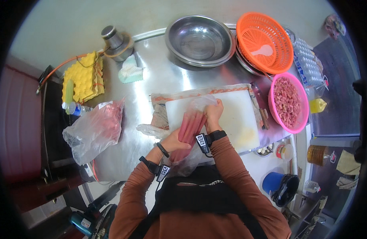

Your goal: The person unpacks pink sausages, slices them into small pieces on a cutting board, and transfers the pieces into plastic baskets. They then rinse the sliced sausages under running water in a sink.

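Note:
A clear plastic bag [202,103] holds a bundle of long pink-red sausage-like sticks [193,125], slanting over the near left part of a white cutting board [234,119]. My left hand [175,142] wraps around the lower part of the bundle, thumb across the front. Higher up, my right hand [214,113] grips the bag beside the sticks' upper ends. The bag's lower end hangs against my black apron. A patterned cloth [201,90] lies beneath the board. Right of the board rests a knife with a wooden handle [264,119].
Diced pink pieces fill a pink basin [271,104] at the right. Behind stand steel bowls [198,44] and an orange colander [288,56]. A bag of red meat [108,122], yellow egg trays [81,77] and a green-white cloth [130,71] lie left on the steel table [153,80].

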`<control>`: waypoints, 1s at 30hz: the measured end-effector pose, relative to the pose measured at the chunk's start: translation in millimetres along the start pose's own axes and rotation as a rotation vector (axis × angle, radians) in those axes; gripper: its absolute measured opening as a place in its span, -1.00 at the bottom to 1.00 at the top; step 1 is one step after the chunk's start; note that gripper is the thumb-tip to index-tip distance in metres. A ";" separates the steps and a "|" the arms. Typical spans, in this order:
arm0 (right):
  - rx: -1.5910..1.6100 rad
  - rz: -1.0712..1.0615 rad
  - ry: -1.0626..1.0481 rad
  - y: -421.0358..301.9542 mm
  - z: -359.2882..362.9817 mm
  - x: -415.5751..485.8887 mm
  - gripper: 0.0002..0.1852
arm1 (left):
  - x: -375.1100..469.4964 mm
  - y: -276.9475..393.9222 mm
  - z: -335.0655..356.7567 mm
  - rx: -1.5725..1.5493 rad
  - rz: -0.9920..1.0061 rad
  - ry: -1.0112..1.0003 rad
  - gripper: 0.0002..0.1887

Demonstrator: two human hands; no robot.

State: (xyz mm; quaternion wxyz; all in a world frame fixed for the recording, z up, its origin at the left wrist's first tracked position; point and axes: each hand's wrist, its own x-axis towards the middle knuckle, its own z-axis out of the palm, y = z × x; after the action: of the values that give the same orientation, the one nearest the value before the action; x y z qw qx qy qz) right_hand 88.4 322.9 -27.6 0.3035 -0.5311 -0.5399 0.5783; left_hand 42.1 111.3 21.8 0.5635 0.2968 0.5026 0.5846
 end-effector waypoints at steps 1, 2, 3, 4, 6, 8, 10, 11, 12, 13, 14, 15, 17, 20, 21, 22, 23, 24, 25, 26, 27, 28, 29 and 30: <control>0.115 0.110 0.029 0.3 -3.0 2.6 -0.76 | 3.0 -0.4 2.0 0.010 -0.029 -0.006 -0.12; 0.124 0.031 0.063 -0.9 -6.7 2.8 -0.77 | 6.1 -1.4 3.1 0.021 -0.037 -0.012 -0.11; 0.120 0.016 0.096 -4.3 -10.7 2.3 -0.79 | 9.1 -2.6 3.7 0.038 -0.021 -0.025 -0.10; 0.117 0.031 0.134 -8.8 -15.2 0.7 -0.80 | 12.3 -4.3 3.9 0.050 -0.040 -0.025 -0.10; 0.234 -0.155 -0.011 -19.3 -24.4 -2.9 -0.84 | 18.3 -7.4 4.2 0.106 -0.047 -0.036 -0.09; 0.255 -0.224 -0.144 -26.3 -32.7 -5.2 -0.87 | 23.5 -9.6 6.0 0.114 -0.070 -0.050 -0.08; 0.188 -0.230 -0.295 -26.9 -40.2 -3.1 -0.89 | 26.1 -10.2 10.0 0.132 -0.074 -0.055 -0.08; 0.223 -0.084 -0.175 -25.1 -43.5 0.5 -0.89 | 26.5 -9.6 12.2 0.143 -0.059 -0.059 -0.08; 0.267 0.032 -0.083 -22.7 -46.7 6.7 -0.88 | 26.6 -8.4 13.9 0.156 -0.025 -0.061 -0.09; 0.304 0.170 0.024 -18.5 -50.1 12.4 -0.87 | 25.6 -6.8 15.0 0.150 -0.042 -0.044 -0.09; 0.417 0.244 0.070 -13.3 -53.3 18.0 -0.86 | 24.7 -5.0 15.3 0.147 -0.040 -0.027 -0.09; 0.521 0.333 0.133 -7.8 -56.2 23.9 -0.85 | 23.9 -3.3 14.5 0.155 -0.005 -0.023 -0.09; 0.622 0.440 0.180 4.7 -61.9 32.6 -0.83 | 22.7 -0.7 10.7 0.158 -0.019 -0.012 -0.10; 0.592 0.418 0.123 23.0 -64.3 38.1 -0.83 | 23.4 -0.4 2.8 0.121 -0.097 -0.034 -0.08; 0.560 0.356 0.097 28.0 -64.9 38.8 -0.82 | 24.1 -1.4 0.8 0.099 -0.135 -0.035 -0.07; 0.555 0.301 0.018 30.9 -67.4 40.7 -0.82 | 24.8 -2.4 -1.1 0.068 -0.142 -0.046 -0.10; 0.366 0.241 0.052 32.1 -70.8 41.8 -0.81 | 25.0 -3.7 -2.2 0.039 -0.148 -0.045 -0.13; 0.201 0.192 0.033 31.1 -77.9 43.6 -0.79 | 25.6 -4.5 -3.4 0.016 -0.142 -0.062 -0.16; 0.036 0.156 0.048 28.1 -87.3 44.4 -0.77 | 25.5 -5.5 -4.2 0.002 -0.164 -0.035 -0.16; -0.083 0.069 0.008 23.4 -97.5 43.5 -0.76 | 26.2 -6.1 -5.0 -0.007 -0.176 -0.026 -0.16; -0.202 -0.006 -0.001 17.5 -110.1 40.6 -0.74 | 26.1 -6.8 -5.6 -0.016 -0.187 -0.006 -0.16; -0.336 0.000 0.000 10.7 -117.0 35.7 -0.72 | 27.0 -7.4 -6.1 -0.001 -0.172 -0.007 -0.17; -0.463 -0.361 0.085 3.9 -124.5 26.9 -0.70 | 27.5 -7.8 -6.6 -0.002 -0.190 -0.014 -0.17; -0.599 -0.641 0.185 -3.1 -138.1 15.5 -0.68 | 28.5 -8.4 -7.1 -0.004 -0.197 -0.010 -0.18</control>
State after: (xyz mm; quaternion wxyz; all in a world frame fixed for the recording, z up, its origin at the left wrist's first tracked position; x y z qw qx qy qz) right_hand 213.9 379.7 -8.9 0.3471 -0.4509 -0.7915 0.2231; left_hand 33.2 135.6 5.5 0.6214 0.2478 0.5254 0.5258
